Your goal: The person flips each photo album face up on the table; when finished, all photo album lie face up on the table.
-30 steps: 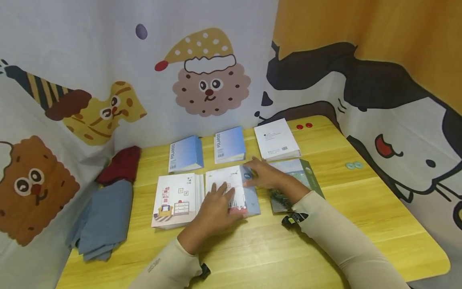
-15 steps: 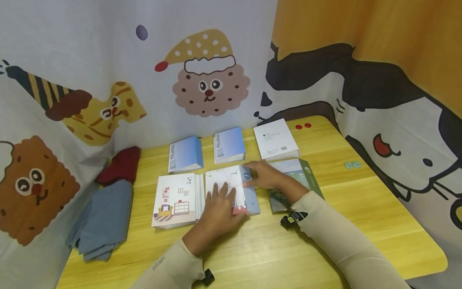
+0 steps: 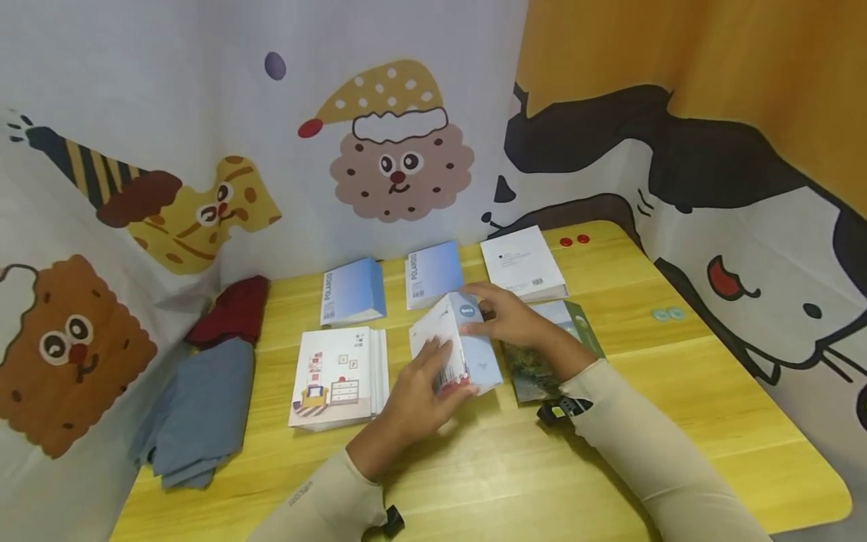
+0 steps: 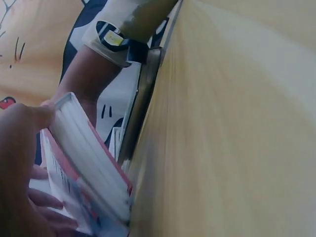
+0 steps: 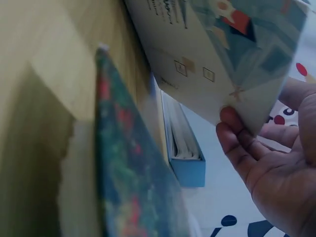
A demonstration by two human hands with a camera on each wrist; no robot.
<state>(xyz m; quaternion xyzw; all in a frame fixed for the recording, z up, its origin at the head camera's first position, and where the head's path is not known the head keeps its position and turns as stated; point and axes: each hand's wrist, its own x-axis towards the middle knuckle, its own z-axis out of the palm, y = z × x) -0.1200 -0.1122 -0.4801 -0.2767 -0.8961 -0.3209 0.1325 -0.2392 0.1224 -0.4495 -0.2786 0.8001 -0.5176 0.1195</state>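
In the head view, a white photo album (image 3: 433, 320) with a pale blue spine stands tilted, raised off the table on its spine side. My left hand (image 3: 416, 391) grips its near end, fingers across the white cover and thumb at the lower corner. The far corner by the spine is pinched by my right hand (image 3: 511, 316). From the left wrist, the page edges of the album (image 4: 91, 153) show between its covers. The right wrist view shows its other cover (image 5: 192, 54), with a rocket drawing, between thumb and fingers.
Left of it lies a white album (image 3: 332, 376) with a furniture drawing; right, a green landscape album (image 3: 535, 369). Behind are two blue albums (image 3: 352, 290) (image 3: 433, 275) and a white one (image 3: 521, 263). Folded grey cloth (image 3: 196, 414), maroon cloth (image 3: 230, 312), red discs (image 3: 574, 241) and green discs (image 3: 667, 313) lie at the sides.
The photo album lay flat on the table; now its spine side is lifted and it tilts, with more of the spine showing. Both hands have risen with it.
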